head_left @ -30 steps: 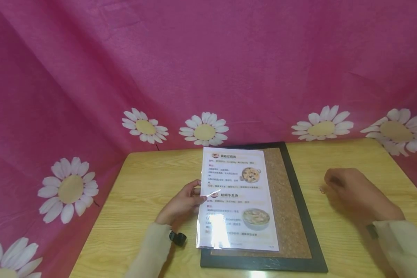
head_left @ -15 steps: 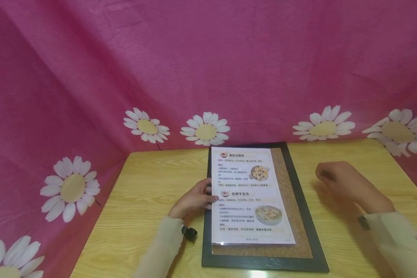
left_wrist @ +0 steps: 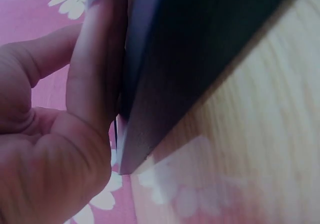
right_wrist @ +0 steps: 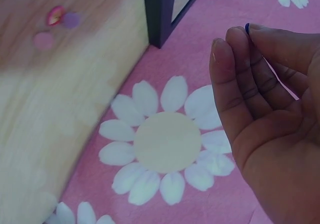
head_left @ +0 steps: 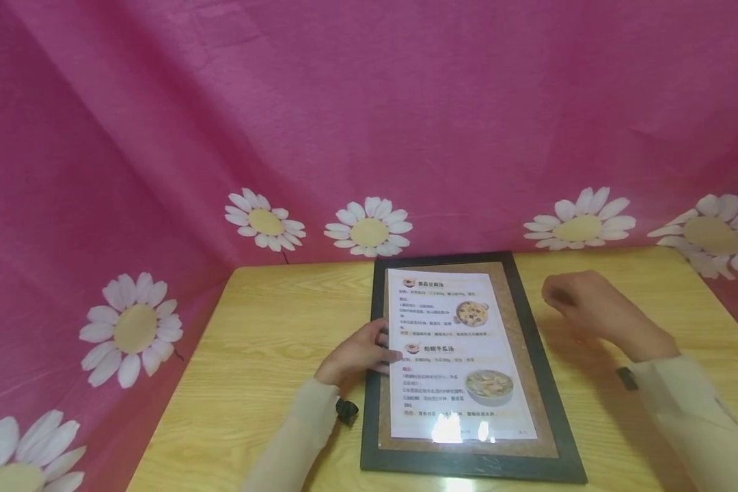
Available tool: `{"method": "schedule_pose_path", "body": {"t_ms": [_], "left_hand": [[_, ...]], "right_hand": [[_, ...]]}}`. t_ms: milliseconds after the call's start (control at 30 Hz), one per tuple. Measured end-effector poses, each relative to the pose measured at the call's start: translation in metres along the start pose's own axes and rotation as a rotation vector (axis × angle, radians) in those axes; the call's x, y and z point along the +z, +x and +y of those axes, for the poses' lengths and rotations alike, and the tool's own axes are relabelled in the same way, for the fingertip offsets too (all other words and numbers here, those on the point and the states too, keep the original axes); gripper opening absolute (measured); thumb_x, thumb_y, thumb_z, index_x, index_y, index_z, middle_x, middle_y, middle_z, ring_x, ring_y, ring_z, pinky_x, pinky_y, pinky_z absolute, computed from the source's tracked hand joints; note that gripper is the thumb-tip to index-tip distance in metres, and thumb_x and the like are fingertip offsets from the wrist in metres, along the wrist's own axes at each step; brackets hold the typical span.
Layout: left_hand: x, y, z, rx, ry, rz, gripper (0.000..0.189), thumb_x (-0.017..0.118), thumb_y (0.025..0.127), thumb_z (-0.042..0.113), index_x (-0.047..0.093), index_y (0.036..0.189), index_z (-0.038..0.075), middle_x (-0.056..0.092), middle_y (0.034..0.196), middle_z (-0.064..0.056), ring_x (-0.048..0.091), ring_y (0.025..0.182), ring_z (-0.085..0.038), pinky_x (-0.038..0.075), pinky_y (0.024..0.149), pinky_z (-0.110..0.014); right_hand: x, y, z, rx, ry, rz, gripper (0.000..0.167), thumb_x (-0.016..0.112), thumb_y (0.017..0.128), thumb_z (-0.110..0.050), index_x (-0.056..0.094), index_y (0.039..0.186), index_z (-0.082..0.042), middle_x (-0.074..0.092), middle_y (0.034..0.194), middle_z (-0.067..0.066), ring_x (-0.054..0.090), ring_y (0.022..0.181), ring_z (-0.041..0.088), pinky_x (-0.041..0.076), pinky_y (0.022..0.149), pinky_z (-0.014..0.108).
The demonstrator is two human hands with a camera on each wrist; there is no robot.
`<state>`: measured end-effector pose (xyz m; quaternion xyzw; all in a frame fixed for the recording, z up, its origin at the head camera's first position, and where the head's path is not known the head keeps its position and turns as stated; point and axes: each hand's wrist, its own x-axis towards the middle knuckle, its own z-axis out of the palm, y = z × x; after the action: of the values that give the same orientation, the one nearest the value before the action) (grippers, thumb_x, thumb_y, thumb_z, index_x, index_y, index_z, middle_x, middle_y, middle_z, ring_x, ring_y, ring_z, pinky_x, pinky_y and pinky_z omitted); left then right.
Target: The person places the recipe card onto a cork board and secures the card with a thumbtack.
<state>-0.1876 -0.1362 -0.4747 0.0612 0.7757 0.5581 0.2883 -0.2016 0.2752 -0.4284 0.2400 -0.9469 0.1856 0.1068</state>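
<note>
A printed recipe sheet (head_left: 430, 376), with two soup pictures and a shiny surface, lies over a black-framed cork board (head_left: 531, 403). My left hand (head_left: 353, 352) pinches the sheet's left edge, thumb on top; its other fingers are partly hidden beside the frame. Right of the board, my right hand (head_left: 609, 314) is held above the table. In the right wrist view, its thumb and fingertips pinch a small dark blue thumbtack (right_wrist: 247, 28), mostly hidden by the fingers.
Small round tacks, one red (right_wrist: 55, 15), one purple (right_wrist: 70, 19) and one pink (right_wrist: 43, 40), lie on the wooden table (head_left: 270, 342). A pink curtain (head_left: 406, 123) with daisies hangs behind the table's far edge.
My left hand has moved the sheet rightward, from overhanging the board's left side to within its frame. My right hand has come left, closer to the board.
</note>
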Motion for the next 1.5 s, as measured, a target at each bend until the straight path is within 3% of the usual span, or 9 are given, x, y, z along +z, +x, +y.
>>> {"method": "schedule_pose_path", "body": {"t_ms": [233,600,733,867,1000,1167,1500], "left_hand": [[0.008,0.002,0.007,-0.015,0.110,0.078,0.038,0.077,0.092,0.004,0.056,0.123,0.001,0.070,0.094,-0.012,0.071,0.077,-0.016,0.063,0.070,-0.030],[0.015,0.003,0.011,-0.018,0.252,0.235,0.045,0.082,0.089,0.009,0.056,0.125,0.003,0.068,0.084,-0.009,0.067,0.063,-0.016,0.058,0.060,-0.025],[0.015,0.003,0.010,-0.031,0.287,0.269,0.043,0.084,0.088,0.012,0.057,0.121,0.005,0.067,0.080,-0.009,0.066,0.060,-0.016,0.054,0.057,-0.026],[0.017,0.004,0.011,-0.048,0.349,0.311,0.041,0.085,0.086,0.015,0.058,0.115,0.006,0.065,0.080,-0.008,0.065,0.058,-0.016,0.050,0.055,-0.026],[0.018,0.004,0.012,-0.065,0.386,0.330,0.040,0.086,0.085,0.016,0.058,0.111,0.008,0.066,0.082,-0.008,0.066,0.058,-0.016,0.048,0.054,-0.026],[0.019,0.004,0.013,-0.068,0.394,0.342,0.039,0.088,0.084,0.016,0.058,0.109,0.008,0.067,0.081,-0.007,0.066,0.057,-0.016,0.048,0.054,-0.026],[0.021,0.002,0.013,-0.069,0.401,0.356,0.038,0.086,0.085,0.017,0.061,0.112,0.007,0.066,0.082,-0.008,0.068,0.059,-0.016,0.051,0.056,-0.027]], "right_hand": [[-0.001,0.018,-0.013,-0.009,0.008,-0.029,0.022,0.069,0.084,0.005,0.068,0.080,-0.016,0.061,0.071,-0.009,0.052,0.070,0.010,0.046,0.068,0.033],[0.004,0.041,-0.036,0.002,0.053,-0.105,0.020,0.067,0.089,0.004,0.069,0.080,-0.014,0.061,0.071,-0.005,0.050,0.067,0.012,0.043,0.066,0.032],[0.008,0.047,-0.040,-0.007,0.066,-0.125,0.021,0.066,0.088,0.005,0.065,0.077,-0.013,0.054,0.067,-0.005,0.047,0.064,0.011,0.039,0.061,0.029],[0.012,0.055,-0.042,-0.072,0.041,-0.101,0.026,0.066,0.084,0.007,0.059,0.071,-0.015,0.044,0.064,-0.005,0.044,0.063,0.012,0.035,0.061,0.028],[0.011,0.067,-0.045,-0.082,0.042,-0.094,0.019,0.069,0.085,0.005,0.065,0.076,-0.012,0.052,0.066,-0.004,0.046,0.064,0.013,0.038,0.062,0.030],[0.009,0.081,-0.049,-0.031,0.104,-0.138,0.012,0.068,0.090,0.001,0.071,0.084,-0.009,0.062,0.073,0.000,0.052,0.068,0.015,0.043,0.065,0.031],[0.013,0.100,-0.048,-0.007,0.127,-0.173,0.013,0.067,0.092,0.001,0.071,0.084,-0.008,0.064,0.077,0.002,0.055,0.072,0.017,0.045,0.067,0.033]]}}
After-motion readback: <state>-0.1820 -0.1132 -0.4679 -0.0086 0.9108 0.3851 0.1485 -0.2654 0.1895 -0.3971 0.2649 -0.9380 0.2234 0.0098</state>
